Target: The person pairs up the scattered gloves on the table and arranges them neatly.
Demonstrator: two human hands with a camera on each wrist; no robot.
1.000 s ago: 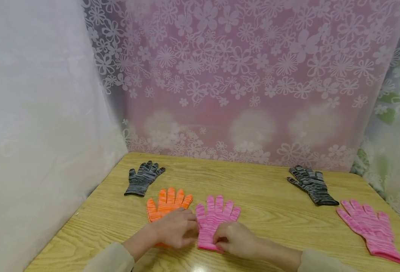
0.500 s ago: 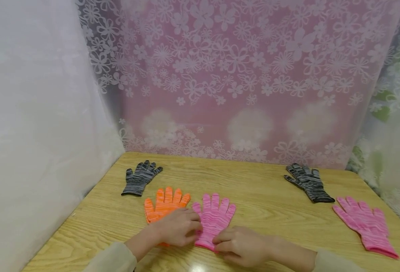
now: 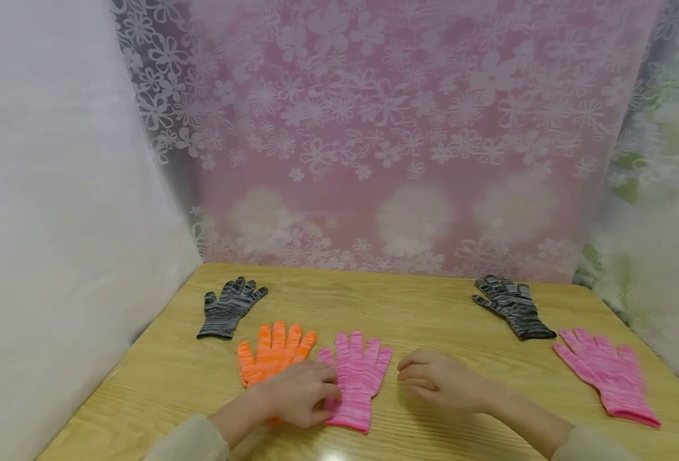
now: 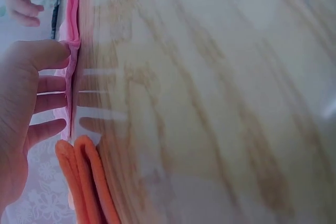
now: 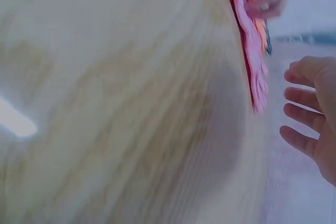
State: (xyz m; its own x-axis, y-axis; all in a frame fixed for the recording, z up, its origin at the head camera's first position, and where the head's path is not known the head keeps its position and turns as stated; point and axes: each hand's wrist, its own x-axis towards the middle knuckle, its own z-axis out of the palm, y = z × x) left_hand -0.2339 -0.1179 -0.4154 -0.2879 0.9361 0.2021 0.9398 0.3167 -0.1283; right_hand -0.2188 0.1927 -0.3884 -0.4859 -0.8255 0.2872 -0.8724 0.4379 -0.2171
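Observation:
A pink glove (image 3: 358,378) lies flat near the front of the table, fingers pointing away, beside an orange glove (image 3: 271,355). My left hand (image 3: 302,392) rests over the pink glove's left edge and covers part of the orange one; in the left wrist view its fingertips touch the pink glove (image 4: 72,19), with the orange cuff (image 4: 86,177) close by. To the right of the pink glove, my right hand (image 3: 443,382) is above the table with relaxed fingers and holds nothing; the right wrist view shows it (image 5: 315,108) apart from the glove (image 5: 252,51).
A grey-black glove (image 3: 229,308) lies at the back left of the wooden table (image 3: 374,301). Another grey-black glove (image 3: 515,307) is at the back right, with a second pink glove (image 3: 607,374) in front of it. Flowered curtains (image 3: 397,128) hang behind the table.
My right hand has let go of the pink glove's cuff and moved up and to the right, away from it. The left hand has stayed at the glove's left side. The view has shifted slightly.

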